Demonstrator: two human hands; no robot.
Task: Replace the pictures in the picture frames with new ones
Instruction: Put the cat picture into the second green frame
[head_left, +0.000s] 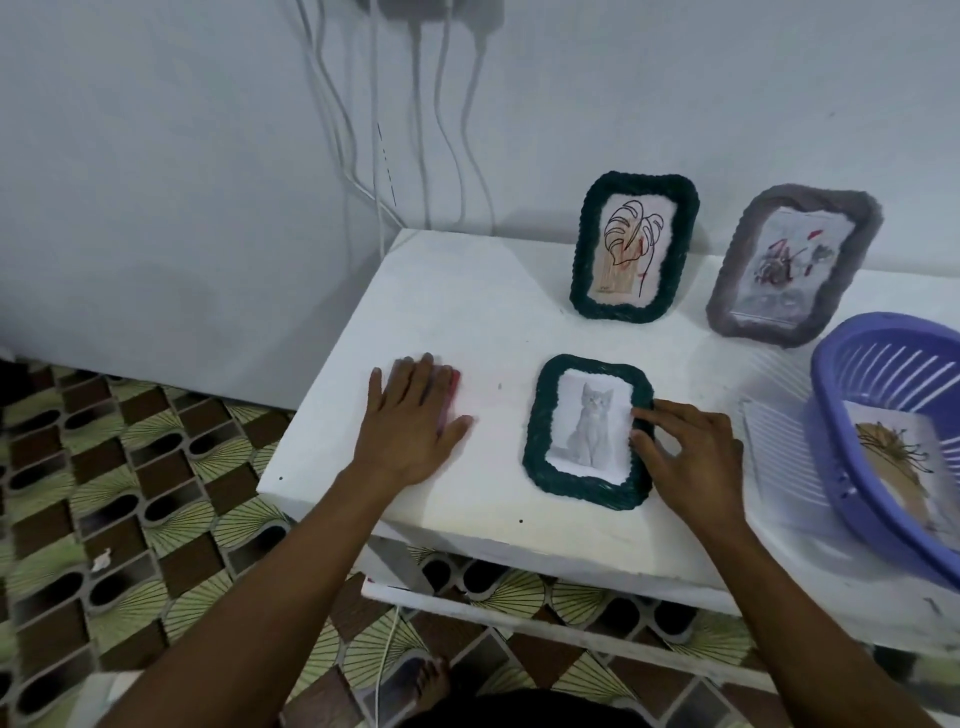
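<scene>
1. At 9 o'clock from the middle of the view, patterned floor tiles (130, 493) fill the left side. A small white scrap (102, 559) lies on them, too small for us to identify.
2. At 12 o'clock, white cables (426, 130) hang down the wall. Their plugs are cut off at the top edge.
3. The left hand (410, 421) lies flat on the white table (467, 312), fingers straight and released. It covers a reddish thing (453, 385). Only a blurred sliver shows at the hand's 1 o'clock, so we cannot tell what it is.
4. At 3 o'clock from that hand, the dark green frame (540, 447) lies flat on the table, with the kitten picture (589, 426) inside it.
5. The right hand (691, 457) has bent fingertips (644, 413) on the frame's right border, at the picture's edge. We cannot tell whether they pinch or only press.
6. At 12 o'clock from the flat frame, a second green frame (582, 260) stands upright, showing a leaf drawing (631, 244).
7. At its 3 o'clock, a grey frame (727, 291) leans back; its picture (789, 260) is blurred.
8. At 3 o'clock, a purple basket (831, 374) is cut off by the right edge. It holds a partly hidden picture (893, 457).
</scene>
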